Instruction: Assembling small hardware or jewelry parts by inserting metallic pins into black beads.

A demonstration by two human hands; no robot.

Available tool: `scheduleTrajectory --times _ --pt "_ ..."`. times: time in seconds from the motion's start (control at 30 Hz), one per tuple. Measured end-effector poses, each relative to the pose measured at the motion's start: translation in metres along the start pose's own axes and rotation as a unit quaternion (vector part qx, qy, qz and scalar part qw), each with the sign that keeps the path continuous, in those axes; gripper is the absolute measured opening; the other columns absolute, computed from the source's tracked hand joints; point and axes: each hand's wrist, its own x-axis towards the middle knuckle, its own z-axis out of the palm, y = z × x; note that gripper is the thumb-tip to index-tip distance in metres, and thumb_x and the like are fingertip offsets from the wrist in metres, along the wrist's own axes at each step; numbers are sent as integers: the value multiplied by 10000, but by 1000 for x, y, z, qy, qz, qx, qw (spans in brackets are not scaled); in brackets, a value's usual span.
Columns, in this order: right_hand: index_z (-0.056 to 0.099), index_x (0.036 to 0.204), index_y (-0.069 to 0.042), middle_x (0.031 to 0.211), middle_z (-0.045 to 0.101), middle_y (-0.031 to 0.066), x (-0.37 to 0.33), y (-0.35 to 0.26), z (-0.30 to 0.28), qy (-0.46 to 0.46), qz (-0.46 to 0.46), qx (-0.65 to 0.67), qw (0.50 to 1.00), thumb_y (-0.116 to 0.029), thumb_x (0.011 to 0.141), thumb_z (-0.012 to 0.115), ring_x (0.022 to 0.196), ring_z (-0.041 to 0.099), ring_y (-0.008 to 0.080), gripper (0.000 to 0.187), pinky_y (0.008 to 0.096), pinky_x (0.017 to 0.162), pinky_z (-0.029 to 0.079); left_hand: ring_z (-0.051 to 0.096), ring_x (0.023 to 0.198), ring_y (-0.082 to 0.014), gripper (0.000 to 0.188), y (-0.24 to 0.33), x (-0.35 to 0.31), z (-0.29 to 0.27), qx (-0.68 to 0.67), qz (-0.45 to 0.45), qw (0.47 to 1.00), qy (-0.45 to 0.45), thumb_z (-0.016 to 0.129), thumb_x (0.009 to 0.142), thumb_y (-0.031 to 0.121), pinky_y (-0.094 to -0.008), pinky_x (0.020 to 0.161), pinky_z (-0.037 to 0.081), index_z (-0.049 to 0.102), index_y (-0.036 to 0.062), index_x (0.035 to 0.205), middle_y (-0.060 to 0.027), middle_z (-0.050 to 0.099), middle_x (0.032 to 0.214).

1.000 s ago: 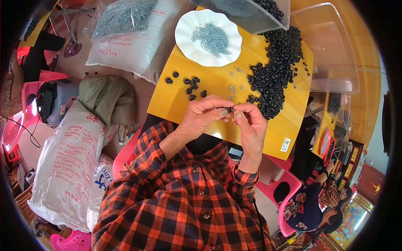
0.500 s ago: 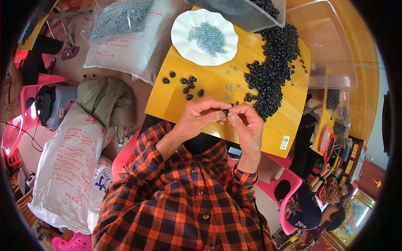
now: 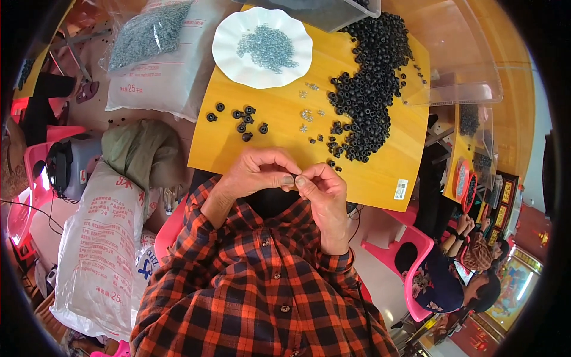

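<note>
My left hand (image 3: 262, 172) and my right hand (image 3: 325, 193) meet fingertip to fingertip at the table's near edge. Between their pinched thumbs and index fingers is a small black plastic piece (image 3: 295, 178), mostly covered by the fingers. Beyond the left hand, several round black pieces (image 3: 241, 128) lie loosely grouped. To the right spreads a large heap of black ring-shaped pieces (image 3: 372, 89), with a few strays near my right hand. Tiny clear pieces (image 3: 306, 114) are scattered in the middle. More of them lie on a white scalloped plate (image 3: 225, 64).
The yellow tabletop (image 3: 285, 132) carries a clear plastic bin (image 3: 333, 18) at the back. Another clear bin (image 3: 476, 92) stands to the right. White sacks (image 3: 98, 238) fill the left floor. A pink chair (image 3: 416, 262) and other people (image 3: 458, 285) are at the right.
Both hands have drawn back from over the table toward my body, still pinching together. The whole view has shifted slightly, so the table sits farther left in it.
</note>
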Motion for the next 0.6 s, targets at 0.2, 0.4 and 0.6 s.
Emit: scheduleTrajectory --times 0.2,0.4,0.6 --pt "625 919 -12 785 605 -5 2 3 -16 43 -39 -48 997 -55 874 694 669 526 55 94 186 633 420 641 777 -129 161 -3 1 4 -14 -28 999 32 669 856 -35 -249 715 541 667 -25 1017 -67 647 923" --pt "640 935 9 787 578 62 25 5 -19 145 -269 -414 857 48 832 670 650 565 119 114 250 595 461 642 772 -126 162 -5 1 2 -33 -23 998 53 653 860 -48 -247 709 552 669 -28 1021 -64 642 924" --pt "666 976 -25 806 584 91 44 16 -15 166 -310 -505 788 36 835 671 655 598 184 154 283 595 475 635 776 -158 167 -6 1 3 -36 -30 994 94 595 843 -110 -280 679 565 661 -48 983 -103 629 934"
